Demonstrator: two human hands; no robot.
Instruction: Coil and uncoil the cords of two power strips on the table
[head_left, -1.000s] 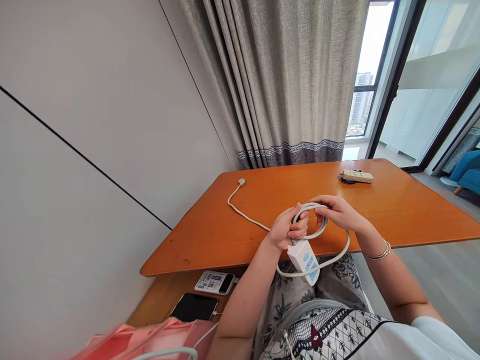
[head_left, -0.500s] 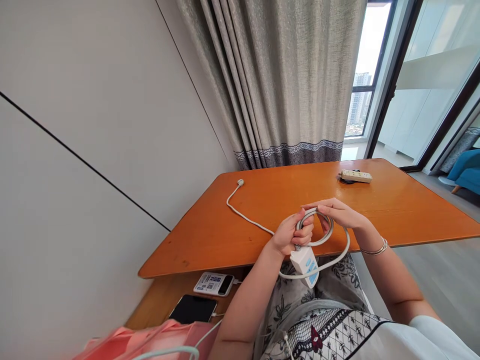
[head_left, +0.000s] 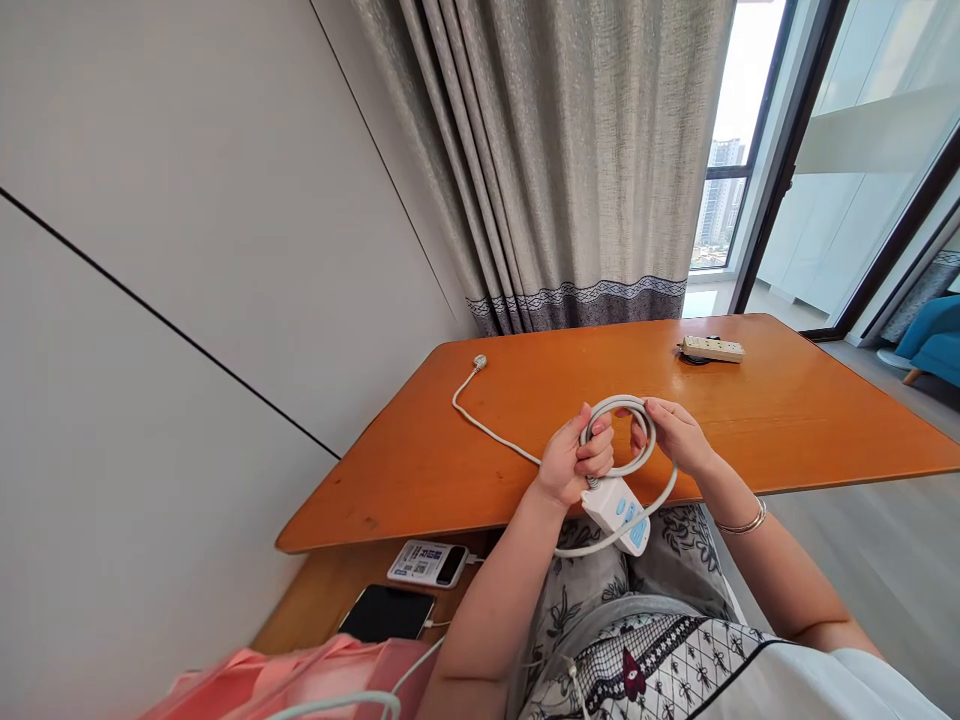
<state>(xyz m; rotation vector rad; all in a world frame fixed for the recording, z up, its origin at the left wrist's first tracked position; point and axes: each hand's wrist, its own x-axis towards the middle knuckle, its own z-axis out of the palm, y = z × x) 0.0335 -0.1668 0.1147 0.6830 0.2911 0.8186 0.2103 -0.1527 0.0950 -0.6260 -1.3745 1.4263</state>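
My left hand (head_left: pixel 576 458) is closed around a coil of white power cord (head_left: pixel 619 402) near the table's front edge. Below that hand hangs a white power strip (head_left: pixel 618 512) with light blue socket faces, tilted over my lap. My right hand (head_left: pixel 675 436) pinches the right side of the coil, fingers bent around it. From the coil a loose loop of cord sags beneath the strip. The cord's far end lies across the table to the left, ending in a white plug (head_left: pixel 480 362).
The orange wooden table (head_left: pixel 420 450) spans the view. A second power strip (head_left: pixel 712 349) with a black cord lies at its back right. On a lower shelf sit a white power bank (head_left: pixel 427 564) and a black phone (head_left: pixel 387 612), above a pink bag (head_left: pixel 322 680).
My right hand has come down and closed on the coil's right side. The coil is rounder and a little higher, and the hanging loop is smaller. The power strip has swung slightly right.
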